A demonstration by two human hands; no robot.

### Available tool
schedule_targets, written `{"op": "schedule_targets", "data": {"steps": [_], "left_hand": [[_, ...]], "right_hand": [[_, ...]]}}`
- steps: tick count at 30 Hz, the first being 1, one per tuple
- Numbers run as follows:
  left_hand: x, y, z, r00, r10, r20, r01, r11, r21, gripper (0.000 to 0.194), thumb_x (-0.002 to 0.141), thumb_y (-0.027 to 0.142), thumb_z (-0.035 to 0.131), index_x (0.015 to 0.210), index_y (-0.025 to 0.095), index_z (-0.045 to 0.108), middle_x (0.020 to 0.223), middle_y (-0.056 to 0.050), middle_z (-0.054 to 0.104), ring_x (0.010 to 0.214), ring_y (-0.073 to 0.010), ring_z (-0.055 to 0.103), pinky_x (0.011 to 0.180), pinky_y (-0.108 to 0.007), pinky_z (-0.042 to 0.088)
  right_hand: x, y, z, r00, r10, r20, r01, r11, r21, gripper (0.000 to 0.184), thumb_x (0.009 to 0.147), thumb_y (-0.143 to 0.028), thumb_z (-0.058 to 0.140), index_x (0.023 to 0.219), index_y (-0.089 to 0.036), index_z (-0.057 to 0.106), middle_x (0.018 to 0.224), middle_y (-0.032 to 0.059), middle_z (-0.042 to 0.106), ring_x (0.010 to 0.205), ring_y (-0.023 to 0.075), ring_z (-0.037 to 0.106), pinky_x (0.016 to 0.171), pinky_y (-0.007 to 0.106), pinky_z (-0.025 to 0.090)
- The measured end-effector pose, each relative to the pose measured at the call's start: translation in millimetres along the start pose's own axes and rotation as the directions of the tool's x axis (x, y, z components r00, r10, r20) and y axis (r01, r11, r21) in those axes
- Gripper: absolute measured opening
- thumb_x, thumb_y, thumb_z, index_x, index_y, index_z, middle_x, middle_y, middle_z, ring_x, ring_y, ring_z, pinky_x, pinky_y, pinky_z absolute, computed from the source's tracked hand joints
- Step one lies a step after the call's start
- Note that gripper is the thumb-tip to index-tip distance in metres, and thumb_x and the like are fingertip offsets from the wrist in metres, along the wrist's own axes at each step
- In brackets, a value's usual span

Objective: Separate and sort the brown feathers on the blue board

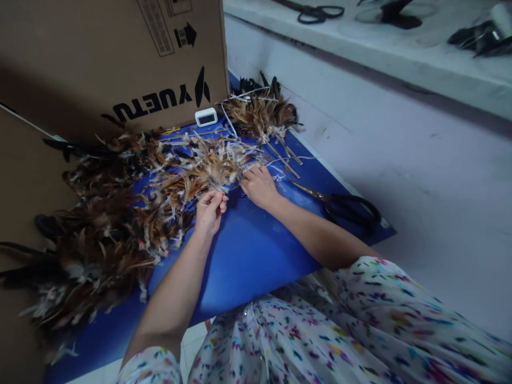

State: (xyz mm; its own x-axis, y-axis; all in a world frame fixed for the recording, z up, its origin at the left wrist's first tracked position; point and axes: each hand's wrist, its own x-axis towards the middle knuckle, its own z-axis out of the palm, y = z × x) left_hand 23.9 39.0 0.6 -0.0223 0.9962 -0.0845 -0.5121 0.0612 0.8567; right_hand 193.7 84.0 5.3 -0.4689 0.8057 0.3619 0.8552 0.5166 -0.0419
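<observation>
Cardboard box (108, 58): at 11 o'clock, standing behind the work, printed side toward the camera.
Blue board (248, 250): in the centre, lying flat, carrying all the feathers and tools.
Feather heap (100, 229): from 8 to 10 o'clock, dark brown and black, loose and thick on the left part of the board.
Tied bundle (260, 114): at 12 o'clock, brown feathers with thin stems pointing toward 5 o'clock, white string around it.
Scissors (344, 205): at 3 o'clock, lying on the board edge, black handles, not touched.
Left hand (210, 210): just below centre, fingers pinched together on the base of the feather tuft.
Right hand (260, 186): just beside it at 1 o'clock, curled and pressing on the same tuft where the white string runs; grip under the palm hidden.
Feather tuft (208, 170): at centre, light brown with white fluff, fanned toward 10 o'clock, quills gathered at the fingers.
Small white device (206, 117): at 12 o'clock, against the box.
Doing it well, as judged: keeping the quills even and tight in the pinch, holding the string taut, not crushing the fluffy tips.
</observation>
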Motion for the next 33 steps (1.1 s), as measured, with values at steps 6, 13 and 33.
{"op": "schedule_targets", "data": {"steps": [6,13,33], "left_hand": [[-1,1,1.2,1.000,0.005,0.011,-0.004,1.000,-0.014,0.031,0.057,0.033,0.086,0.067,0.014,0.062,0.059,0.001,0.063,0.043,-0.0031,0.047,0.040,-0.015,0.034],[-1,1,1.0,1.000,-0.002,0.001,0.002,1.000,-0.003,0.030,0.059,0.033,0.085,0.067,0.014,0.062,0.059,0.001,0.062,0.044,-0.0033,0.046,0.041,-0.015,0.034],[0,-2,1.6,0.997,0.007,-0.075,-0.009,0.999,-0.031,0.025,0.061,0.027,0.085,0.067,0.014,0.064,0.071,0.000,0.067,0.055,-0.0044,0.057,0.050,-0.015,0.044]], "right_hand": [[-6,5,-10,0.983,0.087,-0.160,-0.071,0.992,0.101,0.035,0.096,-0.025,0.039,0.083,-0.015,0.070,0.091,0.0126,0.067,0.094,0.0252,0.052,0.084,0.041,0.034],[-4,15,-26,0.859,0.473,-0.195,-0.205,0.667,0.717,0.012,0.080,-0.024,0.059,0.073,-0.018,0.066,0.078,0.0038,0.068,0.072,0.0158,0.060,0.071,0.031,0.046],[-12,-9,-24,0.950,0.159,0.270,-0.302,0.239,0.923,0.016,0.067,-0.021,0.070,0.080,-0.015,0.065,0.065,-0.0001,0.065,0.060,0.0106,0.061,0.059,0.025,0.049]]}}
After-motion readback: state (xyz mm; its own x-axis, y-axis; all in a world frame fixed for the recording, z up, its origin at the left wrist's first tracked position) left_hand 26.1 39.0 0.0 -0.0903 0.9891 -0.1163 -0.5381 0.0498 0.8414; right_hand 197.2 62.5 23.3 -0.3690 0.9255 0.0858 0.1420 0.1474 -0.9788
